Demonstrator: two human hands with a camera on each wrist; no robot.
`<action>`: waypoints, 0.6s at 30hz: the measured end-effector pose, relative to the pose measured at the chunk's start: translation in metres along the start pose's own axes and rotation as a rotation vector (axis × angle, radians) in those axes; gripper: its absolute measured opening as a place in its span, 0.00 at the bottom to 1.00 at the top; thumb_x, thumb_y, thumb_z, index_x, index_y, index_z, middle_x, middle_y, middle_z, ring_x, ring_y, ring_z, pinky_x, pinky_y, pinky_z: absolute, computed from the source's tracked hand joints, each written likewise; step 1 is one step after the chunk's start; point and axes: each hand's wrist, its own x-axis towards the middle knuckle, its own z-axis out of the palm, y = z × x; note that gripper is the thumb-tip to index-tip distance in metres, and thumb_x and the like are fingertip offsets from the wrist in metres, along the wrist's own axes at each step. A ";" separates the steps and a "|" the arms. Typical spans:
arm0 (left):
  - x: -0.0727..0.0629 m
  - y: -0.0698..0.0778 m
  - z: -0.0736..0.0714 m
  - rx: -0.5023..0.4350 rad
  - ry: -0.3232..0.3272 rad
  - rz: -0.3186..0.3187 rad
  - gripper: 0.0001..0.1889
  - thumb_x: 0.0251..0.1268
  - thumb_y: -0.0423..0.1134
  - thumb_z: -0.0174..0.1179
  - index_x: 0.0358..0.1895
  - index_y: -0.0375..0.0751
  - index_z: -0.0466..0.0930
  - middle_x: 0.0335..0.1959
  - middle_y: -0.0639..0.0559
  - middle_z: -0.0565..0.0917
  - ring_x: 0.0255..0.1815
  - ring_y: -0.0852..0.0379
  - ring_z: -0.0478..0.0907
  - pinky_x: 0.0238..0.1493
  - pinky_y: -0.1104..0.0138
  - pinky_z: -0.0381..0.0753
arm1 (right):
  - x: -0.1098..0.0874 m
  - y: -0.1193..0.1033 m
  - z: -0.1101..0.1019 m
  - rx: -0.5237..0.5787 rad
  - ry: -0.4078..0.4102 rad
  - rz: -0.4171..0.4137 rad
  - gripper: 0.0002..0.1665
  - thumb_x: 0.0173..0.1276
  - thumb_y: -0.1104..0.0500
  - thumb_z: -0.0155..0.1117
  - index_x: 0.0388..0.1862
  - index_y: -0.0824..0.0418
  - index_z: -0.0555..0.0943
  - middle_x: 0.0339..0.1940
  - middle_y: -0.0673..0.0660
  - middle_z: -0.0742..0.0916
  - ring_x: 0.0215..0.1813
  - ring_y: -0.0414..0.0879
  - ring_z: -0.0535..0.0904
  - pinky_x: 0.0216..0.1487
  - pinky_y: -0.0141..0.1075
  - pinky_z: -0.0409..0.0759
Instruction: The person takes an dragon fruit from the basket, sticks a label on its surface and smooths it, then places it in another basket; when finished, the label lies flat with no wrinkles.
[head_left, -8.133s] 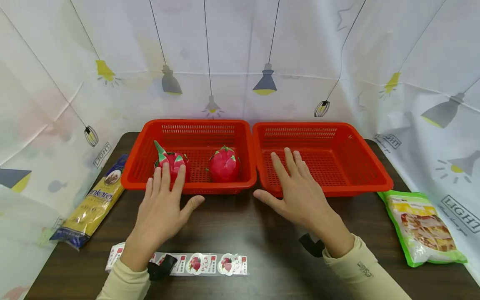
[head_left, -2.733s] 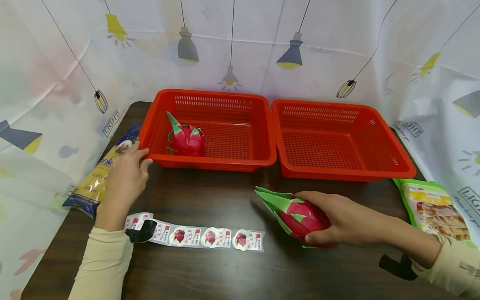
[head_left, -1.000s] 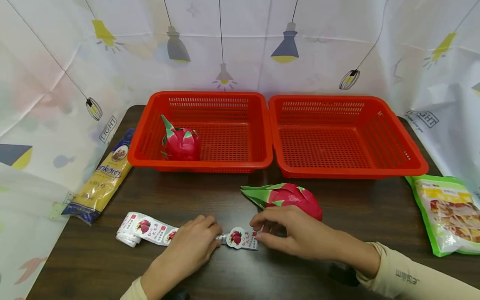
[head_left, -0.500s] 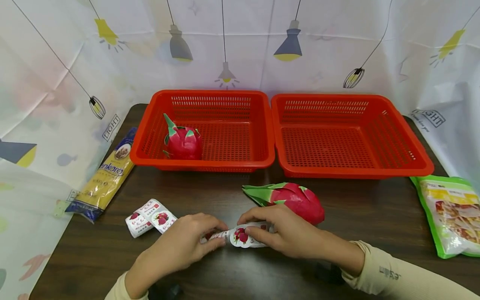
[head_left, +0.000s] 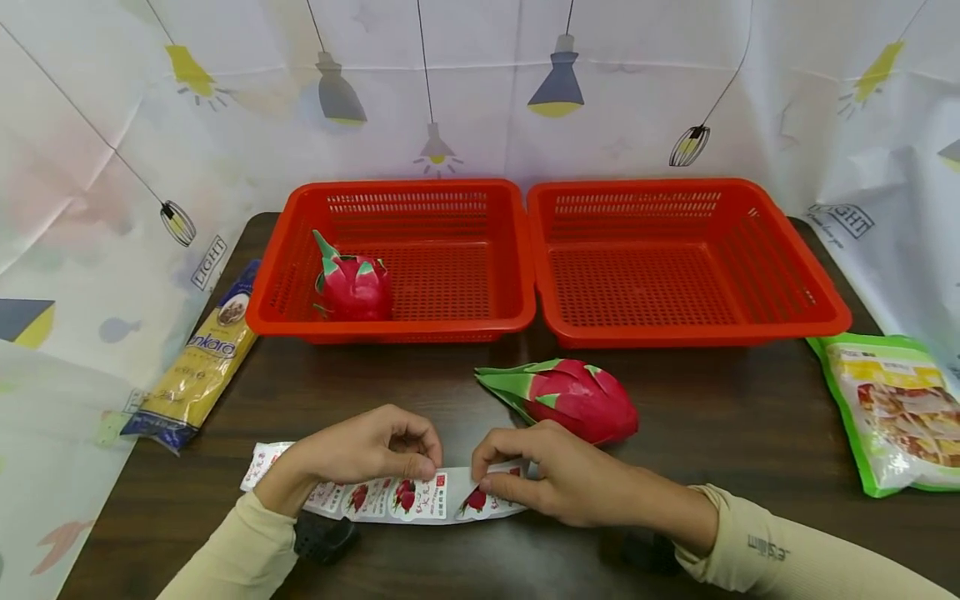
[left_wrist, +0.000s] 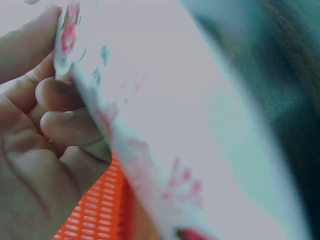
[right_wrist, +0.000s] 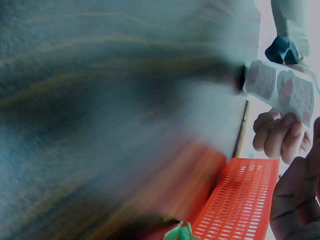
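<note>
Strip of fruit labels spans the space between both hands, on the near side of the desk, in front of the fruit and well apart from the baskets. Strip appears raised, at least in part; its left stretch passes behind the left wrist.

Step in hand, as judged: working the end label off its backing. Best done with the left grip firm and just beside the label, backing kept taut, and the label drawn back low and slowly so it neither tears nor creases. Handle by the margin only; adhesive would likely cling to skin.

Left hand: thumb and index pinch the strip's upper edge; the other fingers are curled in.

Right hand: thumb and index brought together on the strip's right end, at the last label. Cannot tell whether any of that label is free.
</note>
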 end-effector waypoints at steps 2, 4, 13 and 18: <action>0.002 -0.001 -0.001 -0.013 -0.003 -0.009 0.08 0.72 0.37 0.63 0.40 0.33 0.83 0.31 0.54 0.80 0.26 0.65 0.70 0.30 0.73 0.74 | -0.001 0.001 0.001 0.011 0.004 0.006 0.03 0.78 0.57 0.60 0.46 0.50 0.81 0.36 0.45 0.87 0.31 0.28 0.72 0.30 0.25 0.78; 0.005 -0.002 -0.002 -0.021 -0.006 -0.016 0.09 0.71 0.37 0.64 0.40 0.32 0.84 0.32 0.55 0.81 0.27 0.65 0.71 0.32 0.73 0.76 | -0.003 0.002 0.002 0.024 0.014 0.009 0.03 0.78 0.57 0.60 0.46 0.50 0.81 0.36 0.45 0.86 0.31 0.28 0.71 0.29 0.25 0.77; 0.014 -0.011 -0.003 0.033 0.019 -0.080 0.06 0.69 0.34 0.65 0.38 0.33 0.86 0.28 0.57 0.81 0.24 0.67 0.70 0.28 0.75 0.73 | -0.011 0.005 0.006 0.021 0.159 0.012 0.04 0.73 0.58 0.67 0.42 0.48 0.82 0.46 0.45 0.84 0.50 0.36 0.78 0.47 0.33 0.82; 0.020 -0.014 0.001 0.153 0.086 -0.165 0.05 0.68 0.33 0.65 0.34 0.37 0.86 0.26 0.56 0.82 0.23 0.66 0.72 0.27 0.74 0.74 | -0.024 0.002 -0.006 0.039 0.291 0.065 0.06 0.72 0.62 0.67 0.42 0.50 0.83 0.39 0.47 0.85 0.42 0.37 0.79 0.42 0.32 0.82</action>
